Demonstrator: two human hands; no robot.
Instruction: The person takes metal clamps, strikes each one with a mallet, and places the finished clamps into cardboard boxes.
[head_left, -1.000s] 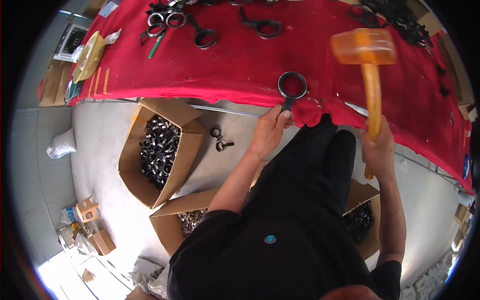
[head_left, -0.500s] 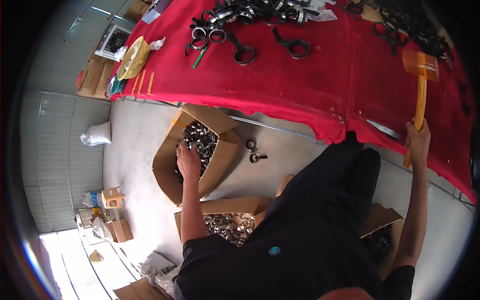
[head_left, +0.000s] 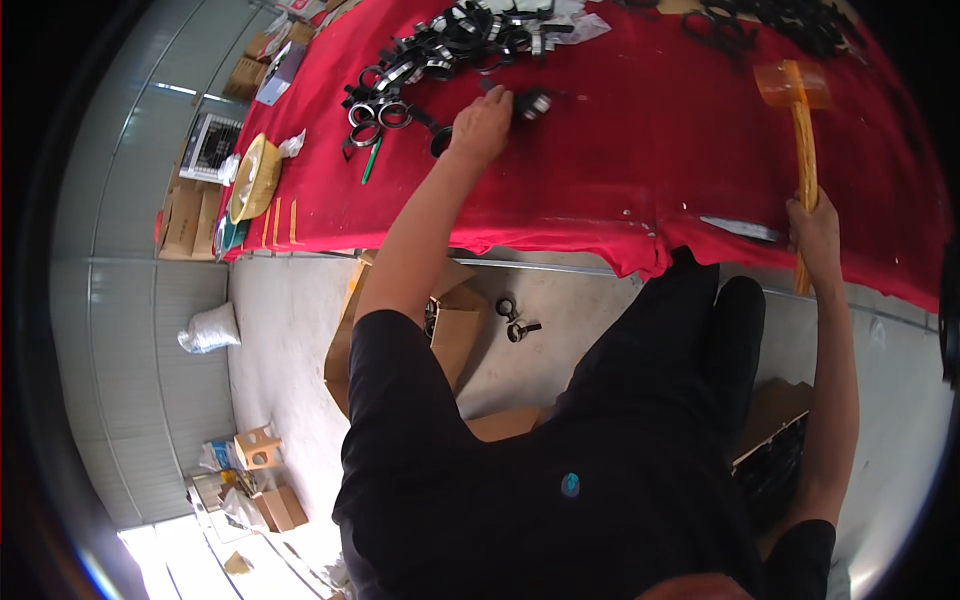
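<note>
My left hand [head_left: 483,128] is stretched over the red-covered table, its fingers closed at the arm of a black ring-shaped clamp [head_left: 535,106]. That clamp is tilted and smeared by motion. Just left of the hand, another black ring clamp [head_left: 440,141] lies partly hidden behind it. My right hand [head_left: 815,235] grips the wooden handle of a mallet [head_left: 806,130] with a translucent orange head, held upright at the table's right front edge. A heap of black and silver ring clamps [head_left: 455,45] lies beyond my left hand.
A green pen [head_left: 371,162] and a yellow basket [head_left: 257,180] lie on the left of the red cloth [head_left: 600,180]. More black parts [head_left: 790,30] are piled at far right. Below stand an open carton [head_left: 458,335], two ring clamps [head_left: 515,322] on the floor, and another box [head_left: 775,420].
My left hand has left the carton of rings and come up onto the table, taking hold of a ring clamp there. The view has shifted; my right hand still holds the mallet.
</note>
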